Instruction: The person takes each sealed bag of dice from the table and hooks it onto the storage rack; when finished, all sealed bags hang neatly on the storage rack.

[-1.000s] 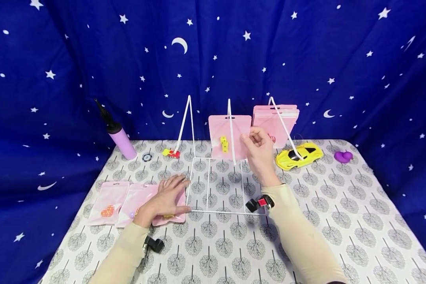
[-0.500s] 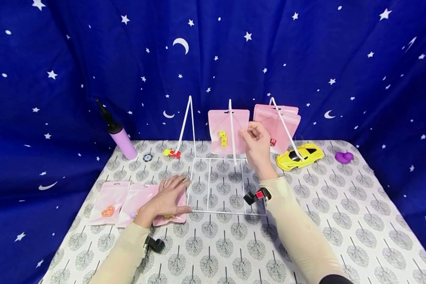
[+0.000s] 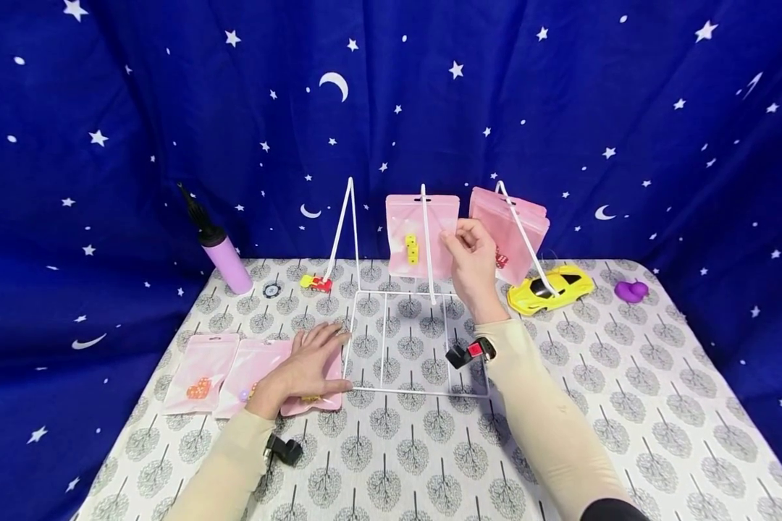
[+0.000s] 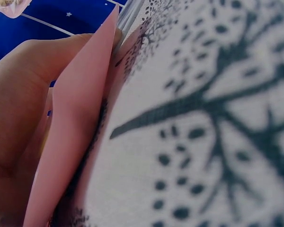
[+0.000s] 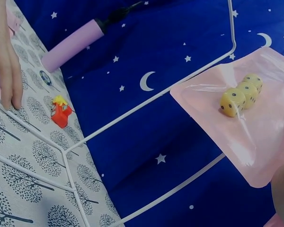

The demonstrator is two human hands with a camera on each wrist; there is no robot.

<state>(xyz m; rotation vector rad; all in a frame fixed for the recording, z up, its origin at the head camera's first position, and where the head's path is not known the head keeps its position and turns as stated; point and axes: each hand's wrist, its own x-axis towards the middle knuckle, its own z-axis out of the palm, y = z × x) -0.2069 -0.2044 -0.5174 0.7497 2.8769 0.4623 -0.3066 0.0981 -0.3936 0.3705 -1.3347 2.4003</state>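
Head view shows a white wire rack (image 3: 391, 340) on the table (image 3: 625, 405), its middle prong running up through a pink bag (image 3: 422, 235) of yellow dice (image 3: 412, 249). Right hand (image 3: 472, 264), the nearer one, pinches that bag's right edge, the bag lying left of its curled fingers and hanging upright. Left hand (image 3: 306, 365) lies flat, fingers straight, on another pink bag (image 3: 313, 398) beside the rack; no writing is readable anywhere.

Pouch (image 3: 422, 235) with yellow dice (image 5: 240, 94): glossy pink plastic film, smooth, slightly wrinkled. Rack (image 3: 404, 340): thin white-coated wire, smooth, satin. Tablecloth (image 3: 625, 391): matt woven cloth, tree print. Backdrop (image 3: 560, 108) at 12 o'clock: matt blue cloth, creased. Yellow car (image 3: 549, 287) at 2 o'clock: shiny hard plastic. Pump (image 3: 218, 250) at 10 o'clock: matt lilac plastic.
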